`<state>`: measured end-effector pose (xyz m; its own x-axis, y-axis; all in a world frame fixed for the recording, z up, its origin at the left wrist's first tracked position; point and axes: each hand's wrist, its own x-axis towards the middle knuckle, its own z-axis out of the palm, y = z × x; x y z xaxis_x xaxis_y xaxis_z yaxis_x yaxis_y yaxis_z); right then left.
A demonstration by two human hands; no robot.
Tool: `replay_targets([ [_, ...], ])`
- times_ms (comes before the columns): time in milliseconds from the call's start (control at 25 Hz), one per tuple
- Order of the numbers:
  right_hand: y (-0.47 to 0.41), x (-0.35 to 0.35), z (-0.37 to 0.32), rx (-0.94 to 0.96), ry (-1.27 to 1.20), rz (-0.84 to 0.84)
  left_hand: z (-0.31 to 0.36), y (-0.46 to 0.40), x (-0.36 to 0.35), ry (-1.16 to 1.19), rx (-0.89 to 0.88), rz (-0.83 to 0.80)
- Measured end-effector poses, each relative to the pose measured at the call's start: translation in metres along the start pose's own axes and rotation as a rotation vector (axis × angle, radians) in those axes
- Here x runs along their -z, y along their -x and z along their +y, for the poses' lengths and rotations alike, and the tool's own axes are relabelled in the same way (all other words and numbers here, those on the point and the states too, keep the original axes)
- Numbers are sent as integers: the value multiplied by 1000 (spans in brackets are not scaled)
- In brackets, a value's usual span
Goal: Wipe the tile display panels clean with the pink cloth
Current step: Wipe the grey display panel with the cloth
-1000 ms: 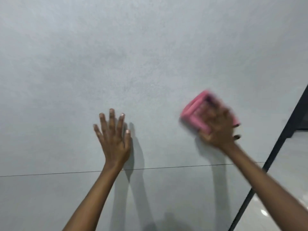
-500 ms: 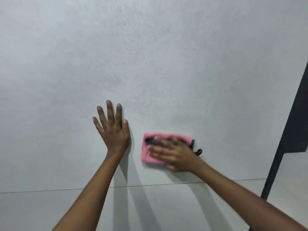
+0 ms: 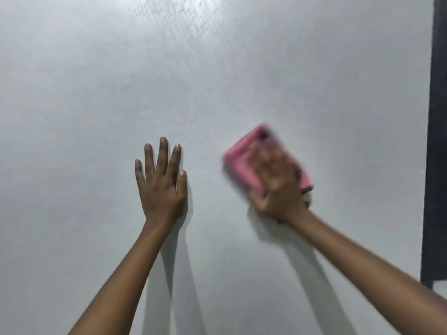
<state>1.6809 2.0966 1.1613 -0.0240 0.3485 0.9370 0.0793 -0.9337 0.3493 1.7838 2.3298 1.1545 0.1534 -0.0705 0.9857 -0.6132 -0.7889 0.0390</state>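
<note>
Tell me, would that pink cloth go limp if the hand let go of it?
Probably. The pink cloth looks folded into a soft pad, so it would likely flop open. It seems light, since the right hand alone presses it against the panel. Blur hides its texture.

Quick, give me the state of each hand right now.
Left hand: open, fingers straight, flat against the grey tile panel.
Right hand: blurred, presses the pink cloth to the panel; grip cannot be told.
</note>
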Motion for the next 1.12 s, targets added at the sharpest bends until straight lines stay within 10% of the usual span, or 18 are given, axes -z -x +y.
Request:
replay_targets([
  [160,41,-13,-64,663,-67,-423,1,-5,10,42,-5,-1],
  [440,-154,37,147,-449,143,226,1,-132,34,125,-4,107],
  [600,-192,34,126,-658,49,283,-1,-136,19,17,12,87],
  [760,-146,-29,4,409,-44,-141,-1,-134,27,223,114,205],
  [840,-176,-31,18,612,19,-227,11,-150,32,371,176,339],
  [1120,-266,66,189,-780,168,258,77,-226,3,34,46,156],
])
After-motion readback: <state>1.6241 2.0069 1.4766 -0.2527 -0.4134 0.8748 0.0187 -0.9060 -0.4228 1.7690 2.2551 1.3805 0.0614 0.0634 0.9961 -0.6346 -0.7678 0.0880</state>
